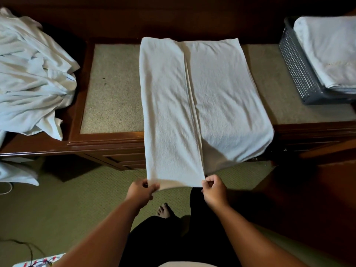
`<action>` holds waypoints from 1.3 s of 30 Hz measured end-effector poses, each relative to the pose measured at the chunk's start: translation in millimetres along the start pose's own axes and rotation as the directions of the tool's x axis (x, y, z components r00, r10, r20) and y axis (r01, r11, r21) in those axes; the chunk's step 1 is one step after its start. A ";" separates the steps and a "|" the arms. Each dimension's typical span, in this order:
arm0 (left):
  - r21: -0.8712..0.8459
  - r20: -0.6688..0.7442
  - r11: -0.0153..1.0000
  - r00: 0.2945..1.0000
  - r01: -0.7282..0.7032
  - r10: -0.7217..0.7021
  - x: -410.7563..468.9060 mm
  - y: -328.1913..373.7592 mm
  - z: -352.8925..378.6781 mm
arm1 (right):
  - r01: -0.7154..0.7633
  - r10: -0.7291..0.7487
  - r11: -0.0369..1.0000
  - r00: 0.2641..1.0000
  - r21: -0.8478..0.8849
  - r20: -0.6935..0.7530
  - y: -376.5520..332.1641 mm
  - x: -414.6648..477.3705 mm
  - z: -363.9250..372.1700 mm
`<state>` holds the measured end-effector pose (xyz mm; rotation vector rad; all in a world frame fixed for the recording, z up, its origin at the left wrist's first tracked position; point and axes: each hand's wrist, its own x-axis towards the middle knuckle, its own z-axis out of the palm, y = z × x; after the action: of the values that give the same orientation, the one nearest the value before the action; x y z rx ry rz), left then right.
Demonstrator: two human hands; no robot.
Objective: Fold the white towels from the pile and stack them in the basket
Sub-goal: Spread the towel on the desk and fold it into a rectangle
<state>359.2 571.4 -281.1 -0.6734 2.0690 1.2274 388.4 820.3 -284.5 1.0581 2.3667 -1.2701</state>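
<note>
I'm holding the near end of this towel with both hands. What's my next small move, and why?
Probably lower the held end so the left strip of the towel settles flat. Your left hand and right hand pinch its two near corners past the edge of the desk, while the rest lies on it. The right part lies uncovered beside it, so that side likely comes next.

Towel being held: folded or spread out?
Partly folded. One long side of the towel is lapped over lengthwise, its edge running down the middle; the left hand and right hand pinch that flap's near corners.
</note>
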 end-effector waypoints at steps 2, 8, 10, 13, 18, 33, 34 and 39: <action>0.174 -0.060 0.983 0.997 0.051 -0.041 6.8 -6.0 -5.0 | -0.044 0.048 0.996 0.998 -0.081 0.051 -2.1 2.5 1.1; 0.554 -0.248 0.832 0.949 -0.027 0.196 13.3 30.5 -26.6 | 0.353 -0.347 0.897 0.935 -0.267 0.069 -44.3 13.1 -4.6; 0.645 -0.263 0.730 0.832 -0.224 0.488 14.8 59.1 -28.5 | 0.570 -0.568 0.748 0.815 -0.341 0.117 -68.5 19.4 -4.1; 0.745 -0.127 0.533 0.700 -0.400 0.703 31.6 102.3 -28.7 | 0.744 -0.667 0.545 0.664 -0.386 0.338 -110.1 39.0 3.2; 0.856 0.120 0.304 0.732 -0.418 0.671 79.7 142.1 -20.6 | 0.790 -0.495 0.375 0.613 -0.485 0.616 -157.9 105.6 12.9; 0.870 0.065 0.336 0.759 -0.362 0.647 173.7 227.4 -31.2 | 0.432 -0.396 0.618 0.893 -0.657 0.215 -279.4 235.2 19.0; 0.867 0.081 0.328 0.757 -0.374 0.649 186.0 237.8 -36.5 | 0.398 -0.373 0.661 0.910 -0.636 0.181 -292.0 238.5 18.0; 0.867 0.174 0.251 0.733 -0.431 0.658 258.3 303.7 -72.2 | 0.274 -0.253 0.894 0.962 -0.355 0.107 -358.6 288.0 26.6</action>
<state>-43.8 611.2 -271.3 0.5242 2.8373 0.1470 -68.9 810.1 -229.6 0.5931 2.6285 -0.8607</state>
